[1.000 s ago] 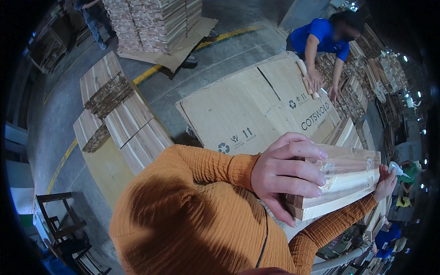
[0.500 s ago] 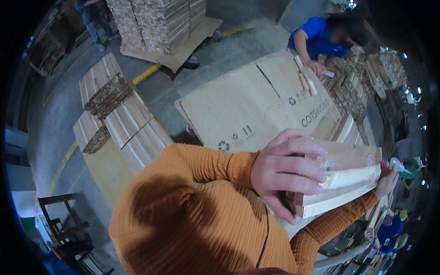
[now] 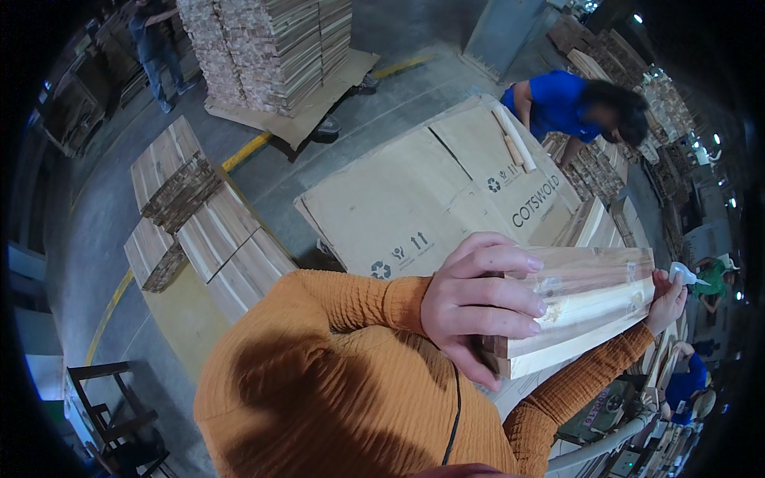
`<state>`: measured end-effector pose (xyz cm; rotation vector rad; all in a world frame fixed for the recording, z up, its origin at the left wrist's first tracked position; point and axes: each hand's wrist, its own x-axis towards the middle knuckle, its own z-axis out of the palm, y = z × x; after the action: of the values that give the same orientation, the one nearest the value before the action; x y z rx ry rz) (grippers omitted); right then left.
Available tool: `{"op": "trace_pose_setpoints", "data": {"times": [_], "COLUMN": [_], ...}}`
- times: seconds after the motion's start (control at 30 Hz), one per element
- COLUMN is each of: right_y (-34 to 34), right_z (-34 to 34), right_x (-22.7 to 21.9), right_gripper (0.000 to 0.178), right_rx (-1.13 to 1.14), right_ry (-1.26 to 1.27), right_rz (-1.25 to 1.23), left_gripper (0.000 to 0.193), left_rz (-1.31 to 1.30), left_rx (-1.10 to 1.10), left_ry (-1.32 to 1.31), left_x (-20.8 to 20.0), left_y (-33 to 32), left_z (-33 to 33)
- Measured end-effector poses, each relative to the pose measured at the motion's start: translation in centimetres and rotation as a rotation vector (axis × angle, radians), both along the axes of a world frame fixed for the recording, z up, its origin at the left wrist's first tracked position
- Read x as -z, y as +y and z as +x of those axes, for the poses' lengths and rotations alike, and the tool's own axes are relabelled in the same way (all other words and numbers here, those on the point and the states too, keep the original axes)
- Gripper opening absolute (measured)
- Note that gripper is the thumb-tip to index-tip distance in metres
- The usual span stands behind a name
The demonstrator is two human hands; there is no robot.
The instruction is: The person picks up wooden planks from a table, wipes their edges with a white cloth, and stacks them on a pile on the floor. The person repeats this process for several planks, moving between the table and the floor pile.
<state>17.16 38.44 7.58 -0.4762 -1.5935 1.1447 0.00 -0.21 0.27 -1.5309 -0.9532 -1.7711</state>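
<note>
Left grip (image 3: pixel 476 298) clasps boards (image 3: pixel 586 307) (pale-streaked).

A flat brown cardboard surface (image 3: pixel 382 203) carries pale rods (image 3: pixel 515 138) along its right end.

There was one view, and it came from a very wide camera worn on the left side of the person's head. It looked down past the person's crinkly orange cloth top (image 3: pixel 319 382), which was very close and filled the low middle. The left hand (image 3: pixel 482 307) and the long block of pale brown wood (image 3: pixel 586 307) were close too, right of the middle. The right hand (image 3: pixel 667 304) looked smaller, out toward the bendy right edge. Past them, the view took in a big flat sheet of brown cardboard (image 3: pixel 422 191). The tall stack of light brown wooden boards (image 3: pixel 271 56) stood much farther off, at the top. A round black rim circled the sides, and the yellow painted floor line (image 3: pixel 107 319) curved near it.
</note>
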Motion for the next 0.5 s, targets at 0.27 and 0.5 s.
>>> {"op": "trace_pose_setpoints", "data": {"times": [0.27, 0.5], "right_y": [-0.04, 0.19], "right_z": [0.18, 0.21], "right_x": [-0.16, 0.15], "right_gripper": [0.023, 0.023], "right_rx": [0.015, 0.015], "right_ry": [-0.016, -0.003], "right_rz": [-0.003, -0.011], "left_gripper": [0.056, 0.056], "left_rz": [-0.001, 0.024], "left_rx": [-0.007, -0.007], "left_ry": [-0.003, -0.015], "left_x": [-0.04, 0.22], "left_y": [-0.08, 0.15], "left_z": [0.09, 0.22]}}
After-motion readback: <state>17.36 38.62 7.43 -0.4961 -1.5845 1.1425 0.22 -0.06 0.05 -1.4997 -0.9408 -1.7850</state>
